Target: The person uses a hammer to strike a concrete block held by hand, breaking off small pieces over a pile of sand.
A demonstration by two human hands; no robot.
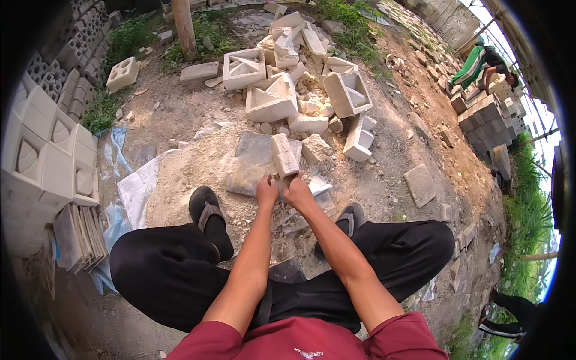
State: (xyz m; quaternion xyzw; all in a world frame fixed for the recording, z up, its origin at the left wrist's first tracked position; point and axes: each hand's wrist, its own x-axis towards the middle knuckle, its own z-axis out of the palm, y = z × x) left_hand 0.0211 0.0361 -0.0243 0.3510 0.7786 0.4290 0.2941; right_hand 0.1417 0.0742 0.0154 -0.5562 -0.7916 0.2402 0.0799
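Observation:
A pale, rough rectangular concrete block [284, 153] is tilted over a flat grey slab [249, 162] on the ground between my feet. My right hand [298, 191] is closed on the near end of this block, thumb along its right edge. Close beside the block's near left corner, my left hand [267, 191] has its fingers curled. Whether it grips the block too, or something small, is hidden by the fingers. Crumbly pale sand [192, 174] is heaped left of the slab, and a broken chunk [316, 148] lies just right of the block.
Ahead is a pile of broken hollow decorative blocks [272, 99]. Stacked pale blocks [45, 159] and thin leaning slabs [81, 237] stand at left. A wooden post [184, 27] rises at the back. Another person [486, 66] bends over stacked grey blocks [487, 123]; someone's legs [513, 315] show lower right.

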